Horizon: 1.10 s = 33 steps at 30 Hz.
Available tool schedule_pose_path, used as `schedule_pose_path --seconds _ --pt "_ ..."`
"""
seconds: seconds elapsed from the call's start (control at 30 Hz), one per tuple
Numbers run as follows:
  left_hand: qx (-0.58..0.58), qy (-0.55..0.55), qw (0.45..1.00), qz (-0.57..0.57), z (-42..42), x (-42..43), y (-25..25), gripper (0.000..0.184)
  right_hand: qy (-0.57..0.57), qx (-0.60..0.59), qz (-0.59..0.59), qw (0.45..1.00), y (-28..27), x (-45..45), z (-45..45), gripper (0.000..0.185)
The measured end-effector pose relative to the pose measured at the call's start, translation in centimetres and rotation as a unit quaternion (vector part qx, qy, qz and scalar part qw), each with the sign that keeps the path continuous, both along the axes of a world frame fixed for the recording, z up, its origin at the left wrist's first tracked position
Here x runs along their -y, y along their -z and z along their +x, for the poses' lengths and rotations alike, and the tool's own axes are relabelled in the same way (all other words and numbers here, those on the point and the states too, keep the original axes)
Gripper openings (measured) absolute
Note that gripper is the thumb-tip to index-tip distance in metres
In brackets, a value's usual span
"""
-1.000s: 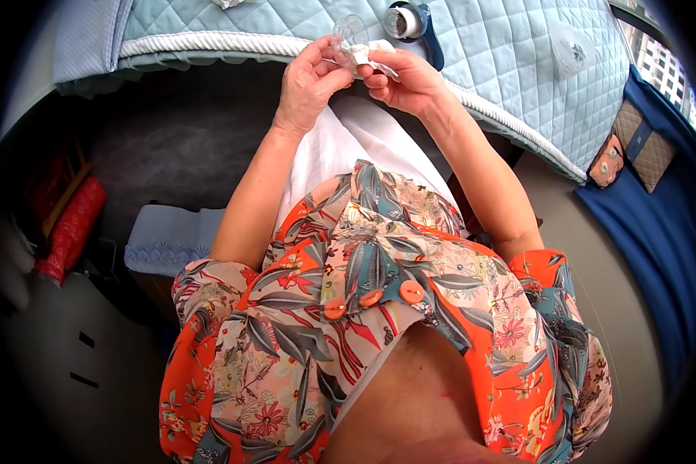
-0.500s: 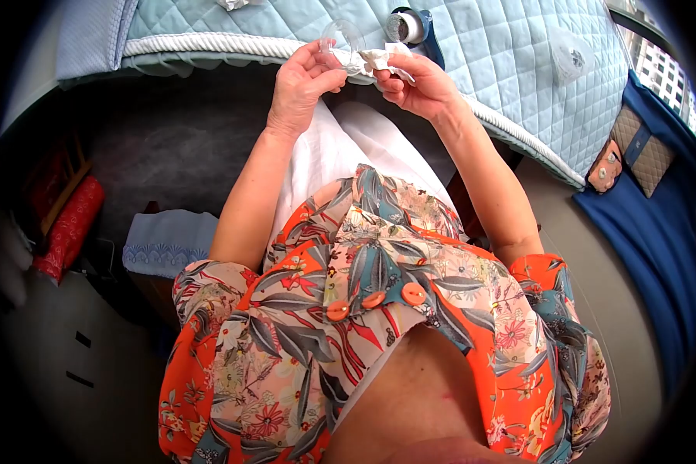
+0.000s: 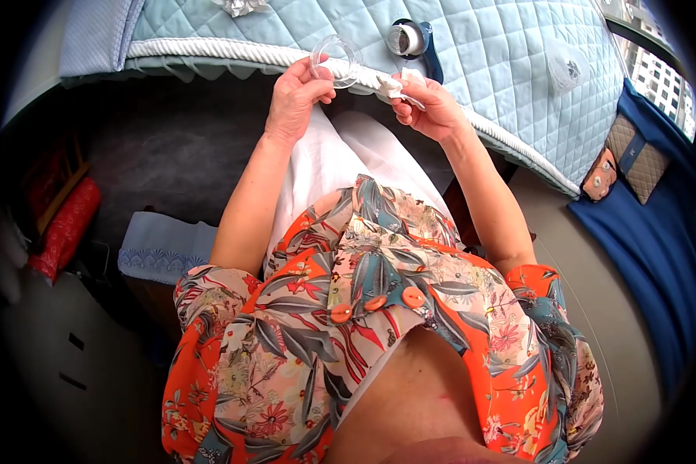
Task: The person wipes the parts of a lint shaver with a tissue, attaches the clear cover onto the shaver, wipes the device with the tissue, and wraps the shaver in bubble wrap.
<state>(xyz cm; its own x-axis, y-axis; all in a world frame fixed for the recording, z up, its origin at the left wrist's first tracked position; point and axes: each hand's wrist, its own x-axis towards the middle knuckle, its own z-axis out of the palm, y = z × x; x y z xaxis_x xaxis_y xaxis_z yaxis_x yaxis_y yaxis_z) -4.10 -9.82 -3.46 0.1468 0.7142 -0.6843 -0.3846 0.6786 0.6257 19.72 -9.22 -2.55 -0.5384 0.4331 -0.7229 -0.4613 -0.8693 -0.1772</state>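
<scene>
While the left hand (image 3: pixel 290 100) pinches a clear round piece (image 3: pixel 355 60) over the near edge of the quilted cover (image 3: pixel 495 54), the right grips crumpled white tissue (image 3: pixel 391 86) at that edge; hands apart, both things held, neither set down.

Head-worn, the one camera looks forward and steeply down, with the floral shirt (image 3: pixel 286 340) close below it and the quilted cloth (image 3: pixel 495 58) farther off.

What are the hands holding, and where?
The left hand holds a clear round plastic piece by its rim; the right hand pinches crumpled white tissue.
</scene>
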Motion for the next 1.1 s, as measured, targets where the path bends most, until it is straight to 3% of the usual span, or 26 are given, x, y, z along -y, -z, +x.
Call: schedule_pose_path --seconds 0.53,0.73,0.87,1.0,1.1 --pt "0.008 0.054 0.998 -0.01 0.3 -0.1 -1.3 0.043 -0.002 0.038 0.082 0.996 0.6 -2.7 0.1 0.025" --pt "0.001 -0.017 1.0 -0.018 -2.7 -0.2 -2.3 0.039 -0.043 0.082 0.152 0.984 -0.7 -8.2 -5.7 0.031" --pt "-0.022 -0.054 0.998 -0.007 -3.4 0.1 -2.3 0.039 -0.075 0.131 0.234 0.96 0.1 -12.3 -8.9 0.024" --pt "-0.034 -0.089 0.995 -0.003 -3.9 0.7 -2.4 0.041 -0.147 0.257 0.398 0.868 1.1 -16.9 -11.8 0.02" --pt "-0.034 -0.111 0.993 -0.004 -4.0 1.1 -2.5 0.041 -0.259 0.389 0.531 0.707 1.8 -21.3 -13.3 0.025"
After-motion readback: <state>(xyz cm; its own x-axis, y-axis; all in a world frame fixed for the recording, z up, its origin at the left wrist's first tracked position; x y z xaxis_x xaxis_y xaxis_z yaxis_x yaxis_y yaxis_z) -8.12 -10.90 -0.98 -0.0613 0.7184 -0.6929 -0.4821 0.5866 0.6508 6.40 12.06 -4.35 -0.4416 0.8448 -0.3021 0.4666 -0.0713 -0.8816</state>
